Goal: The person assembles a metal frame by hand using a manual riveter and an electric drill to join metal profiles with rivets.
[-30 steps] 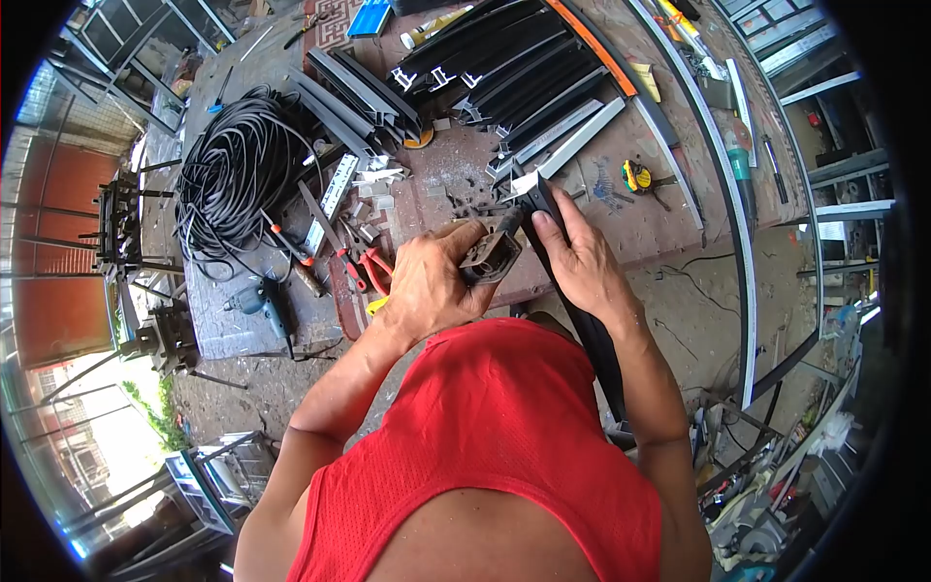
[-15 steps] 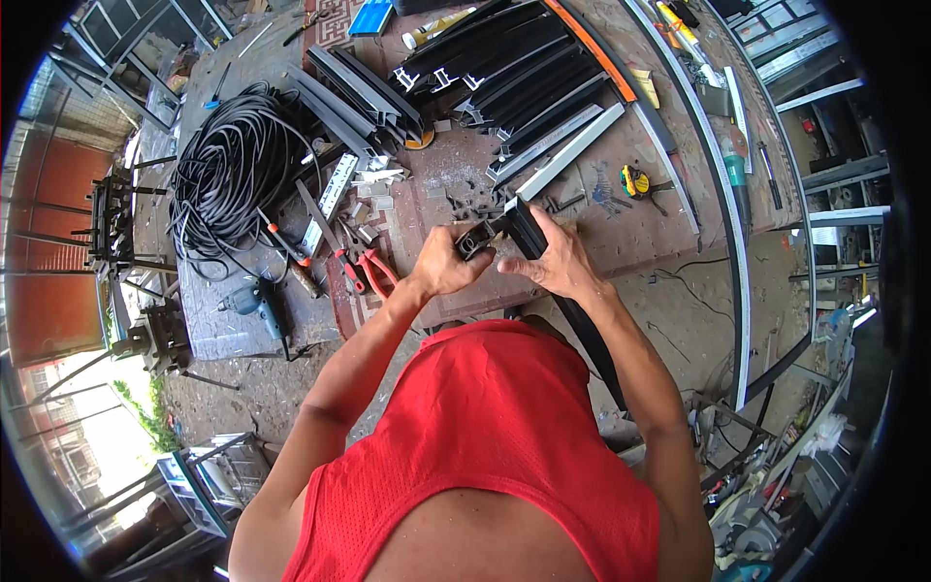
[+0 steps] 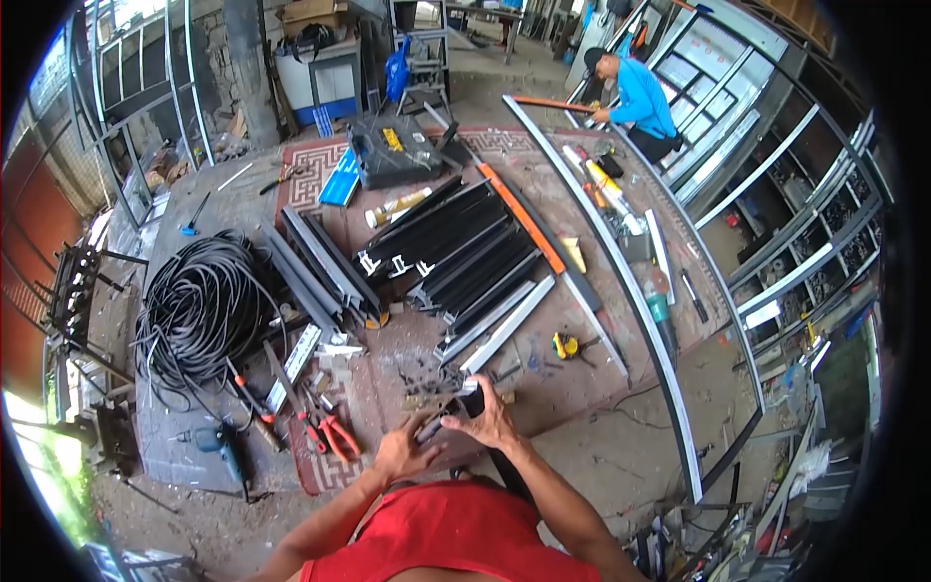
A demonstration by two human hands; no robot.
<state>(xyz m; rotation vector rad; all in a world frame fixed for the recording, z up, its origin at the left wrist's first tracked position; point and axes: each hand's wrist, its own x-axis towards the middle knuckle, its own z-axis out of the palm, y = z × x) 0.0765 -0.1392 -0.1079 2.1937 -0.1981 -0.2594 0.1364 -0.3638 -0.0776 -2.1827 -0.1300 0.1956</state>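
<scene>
My right hand [image 3: 493, 423] is closed around a black metal profile [image 3: 472, 396] near the table's front edge; its pale cut end points up and its length runs down toward my body. Close beside it, my left hand [image 3: 402, 452] has its fingers bent around a small dark metal piece [image 3: 433, 427], partly hidden by the fingers. Small dark fittings lie on the table just beyond my hands. Red-handled pliers [image 3: 337, 438] lie left of my left hand. Behind the hands is a stack of black profiles [image 3: 475, 257].
A coil of black cable [image 3: 206, 315] and a blue drill [image 3: 221, 453] sit at left. A yellow tape measure [image 3: 566, 345] lies right of my hands. A long curved frame [image 3: 621, 252] crosses the table's right side. A person in blue [image 3: 635, 97] works behind.
My view has tilted up, so the far table, a black case and the person in blue now show. Both hands stay together at the black profile; the left fingers look more stretched out.
</scene>
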